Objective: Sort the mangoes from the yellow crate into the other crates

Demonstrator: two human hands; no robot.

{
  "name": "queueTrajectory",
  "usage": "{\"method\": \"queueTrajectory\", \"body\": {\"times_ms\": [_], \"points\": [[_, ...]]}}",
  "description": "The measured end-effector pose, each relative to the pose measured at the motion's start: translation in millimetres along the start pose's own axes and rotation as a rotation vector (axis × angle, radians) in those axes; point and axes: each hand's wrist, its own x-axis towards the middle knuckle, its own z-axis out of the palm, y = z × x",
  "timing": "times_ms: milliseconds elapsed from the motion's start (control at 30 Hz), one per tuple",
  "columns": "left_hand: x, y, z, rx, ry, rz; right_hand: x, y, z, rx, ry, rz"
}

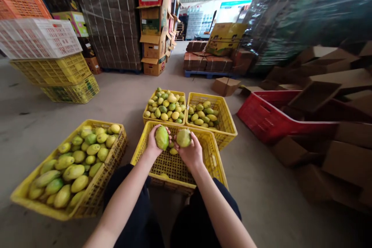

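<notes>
left hand [153, 142] wraps green mango [162, 138] | right hand [190, 153] cups paler mango [183, 138] | we keep both steady over near yellow crate [215, 162], turning gently

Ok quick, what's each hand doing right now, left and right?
Left hand: fingers closed around a green mango.
Right hand: fingers closed around a paler green mango, over the yellow crate.

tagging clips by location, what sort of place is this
Probably a fruit warehouse or packing shed: yellow crates of mangoes on a concrete floor, stacked cardboard boxes, and a wrapped pallet load. Each hand, left and right, holds a mango.
</notes>
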Motion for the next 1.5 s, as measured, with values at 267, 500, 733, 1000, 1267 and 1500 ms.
{"method": "queueTrajectory", "body": {"times_ms": [267,500,733,1000,1267,1500], "points": [[3.7,3.1,-0.1,-0.083,-0.010,-0.045,10.0,7.6,-6.5,0.092,0.089,0.033],[6.8,-3.0,-7.1,0.101,-0.052,0.083,12.8,11.8,-13.1,-0.105,0.154,-0.148],[-14.3,-42.7,-9.8,-0.138,0.070,0.016,4.8,31.1,-16.5,-1.149,0.048,-0.433],[-14.8,-51.3,-12.1,-0.195,0.246,0.137,-20.7,45.2,-7.1,-1.054,-0.114,-0.457],[-25.6,-37.6,-19.0,-0.212,0.216,0.171,-23.1,60.4,10.6,-0.702,0.032,-0.551],[-33.4,-15.8,-25.6,-0.272,0.288,0.130,-4.4,61.4,8.0,-0.048,0.281,-0.207]]}}
